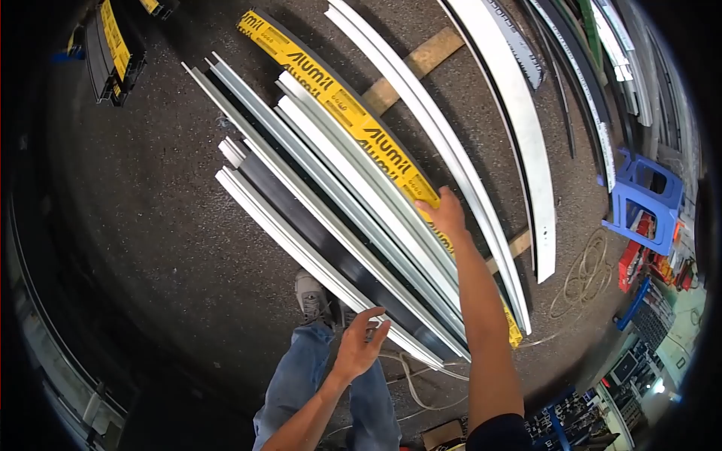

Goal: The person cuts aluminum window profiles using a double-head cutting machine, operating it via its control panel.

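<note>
My right hand (445, 216) is closed around the edges of a long metal profile (331, 89) wrapped in yellow Alumil film, thumb on its left side and fingers on its right. My left hand (362, 344) is open, fingers apart and slightly curled, over the near end of a white profile (282, 234). Beside that one lies a dark grey profile (301, 212). Several white and silver profiles (353, 179) lie side by side between it and the yellow-wrapped one.
Wooden battens (414, 69) lie crosswise under the profiles. More white profiles (432, 135) lie to the right, near a blue plastic stool (648, 194) and a coiled cord (583, 274). Other yellow-marked profiles (113, 49) stand at the upper left. A shoe (310, 293) is close to the bundle.
</note>
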The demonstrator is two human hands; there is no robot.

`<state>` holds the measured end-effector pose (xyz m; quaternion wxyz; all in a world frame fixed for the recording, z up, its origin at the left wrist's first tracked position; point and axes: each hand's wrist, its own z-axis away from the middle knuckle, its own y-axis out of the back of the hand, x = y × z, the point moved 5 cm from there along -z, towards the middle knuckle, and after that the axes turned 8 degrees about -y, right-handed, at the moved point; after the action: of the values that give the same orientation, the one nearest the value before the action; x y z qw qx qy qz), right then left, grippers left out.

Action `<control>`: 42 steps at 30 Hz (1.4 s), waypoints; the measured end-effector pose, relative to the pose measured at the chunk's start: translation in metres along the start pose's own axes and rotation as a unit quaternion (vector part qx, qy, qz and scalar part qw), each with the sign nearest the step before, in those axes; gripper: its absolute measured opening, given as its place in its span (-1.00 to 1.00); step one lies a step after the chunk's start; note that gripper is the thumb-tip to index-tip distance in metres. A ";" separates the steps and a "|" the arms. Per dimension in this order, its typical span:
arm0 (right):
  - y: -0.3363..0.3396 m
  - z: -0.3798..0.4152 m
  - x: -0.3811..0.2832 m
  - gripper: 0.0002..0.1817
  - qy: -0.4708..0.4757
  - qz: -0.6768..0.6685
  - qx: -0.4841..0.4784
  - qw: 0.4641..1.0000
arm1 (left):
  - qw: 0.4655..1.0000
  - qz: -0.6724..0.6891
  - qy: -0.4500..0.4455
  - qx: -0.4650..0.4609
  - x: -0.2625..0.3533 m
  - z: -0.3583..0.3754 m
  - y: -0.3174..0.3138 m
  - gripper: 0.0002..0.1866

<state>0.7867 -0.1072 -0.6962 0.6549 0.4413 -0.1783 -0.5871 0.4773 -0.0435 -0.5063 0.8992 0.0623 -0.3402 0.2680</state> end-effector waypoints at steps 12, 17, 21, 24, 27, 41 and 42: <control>0.034 0.025 -0.014 -0.45 -0.068 0.037 0.104 0.992 | 1.000 -0.016 0.010 0.007 -0.001 0.004 0.011 -0.49; 0.032 0.023 -0.003 -0.35 -0.048 0.066 0.125 0.989 | 1.000 -0.005 -0.006 -0.014 -0.004 0.003 0.002 -0.48; 0.033 0.027 -0.011 -0.27 -0.046 0.111 0.131 0.984 | 1.000 0.000 -0.009 -0.005 -0.002 0.002 0.006 -0.47; 0.024 0.020 -0.001 -0.17 -0.051 0.174 0.152 0.972 | 1.000 -0.019 -0.022 -0.005 -0.006 0.001 0.009 -0.49; 0.019 0.007 0.006 -0.18 -0.053 0.230 0.115 0.965 | 1.000 -0.008 -0.021 0.015 -0.002 0.001 0.011 -0.49; 0.137 0.101 -0.060 -0.27 0.034 0.094 0.134 0.986 | 0.999 0.018 -0.005 0.027 -0.034 0.011 0.025 -0.52; 0.152 0.118 -0.064 -0.23 0.026 0.080 0.114 0.990 | 0.997 0.014 -0.046 0.053 -0.051 0.019 0.032 -0.53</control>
<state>0.7748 -0.1038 -0.4936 0.6496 0.5122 -0.2618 -0.4972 0.4180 -0.0446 -0.5268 0.8742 0.1174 -0.3675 0.2950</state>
